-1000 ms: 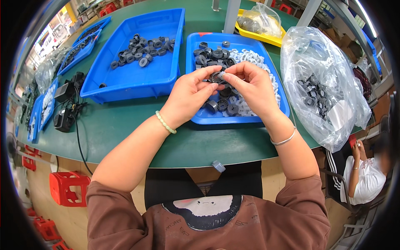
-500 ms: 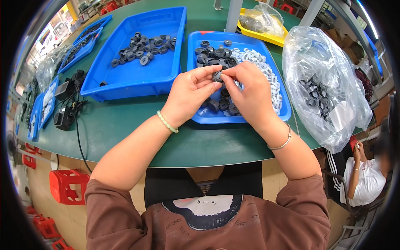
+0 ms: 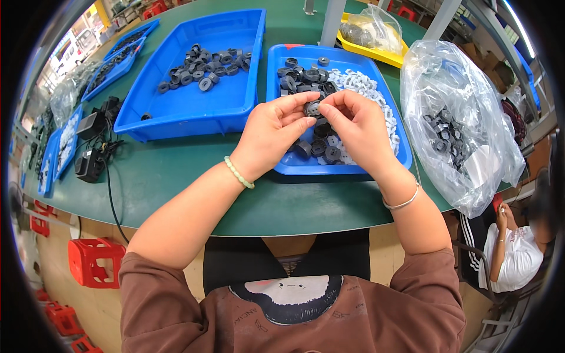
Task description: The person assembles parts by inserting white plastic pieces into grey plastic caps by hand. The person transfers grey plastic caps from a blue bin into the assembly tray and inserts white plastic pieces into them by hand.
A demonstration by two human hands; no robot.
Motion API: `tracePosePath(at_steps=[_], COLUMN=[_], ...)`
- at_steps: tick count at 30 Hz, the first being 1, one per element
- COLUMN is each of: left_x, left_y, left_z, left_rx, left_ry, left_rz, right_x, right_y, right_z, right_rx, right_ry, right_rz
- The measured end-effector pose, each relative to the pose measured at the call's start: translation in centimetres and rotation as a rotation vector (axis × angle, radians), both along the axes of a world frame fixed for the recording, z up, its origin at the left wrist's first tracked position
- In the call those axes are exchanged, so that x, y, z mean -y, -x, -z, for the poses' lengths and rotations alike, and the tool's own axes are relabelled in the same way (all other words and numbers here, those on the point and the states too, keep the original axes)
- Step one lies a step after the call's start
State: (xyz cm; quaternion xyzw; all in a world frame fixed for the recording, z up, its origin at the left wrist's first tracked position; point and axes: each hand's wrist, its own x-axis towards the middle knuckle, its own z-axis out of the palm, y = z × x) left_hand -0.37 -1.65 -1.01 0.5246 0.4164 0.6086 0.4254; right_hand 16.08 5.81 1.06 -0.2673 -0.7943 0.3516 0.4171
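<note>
over a small blue tray (image 3: 306,169) at a green table (image 3: 294,206), a left hand (image 3: 275,130) pinches a dark round part (image 3: 312,108); the right hand (image 3: 356,128) meets its edge, thumb and finger close, though what they grip i cannot tell. the low hold likely keeps dark caps (image 3: 306,75) and white pieces (image 3: 359,83) within reach. hands mask the tray's middle, between a larger blue tray (image 3: 176,115) and a clear plastic bag (image 3: 456,76).

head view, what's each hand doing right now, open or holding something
Left hand: closed, holding a dark round part.
Right hand: closed, pinching at that same part.
</note>
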Motion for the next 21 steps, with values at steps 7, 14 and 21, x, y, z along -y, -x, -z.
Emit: tracePosePath(at_steps=[7,14,21], left_x=[-0.1,-0.1,-0.1], left_y=[0.3,0.4,0.0], left_z=[-0.5,-0.5,-0.9], left_rx=[-0.033,0.027,0.17], left_ry=[0.036,0.064,0.054], left_rz=[0.012,0.003,-0.012], right_x=[-0.3,1.2,1.4], right_y=[0.3,0.6,0.2], right_z=[0.4,0.4,-0.7], right_rx=[0.001,0.35,0.075], right_ry=[0.122,-1.062,-0.559], right_rz=[0.008,0.25,0.081])
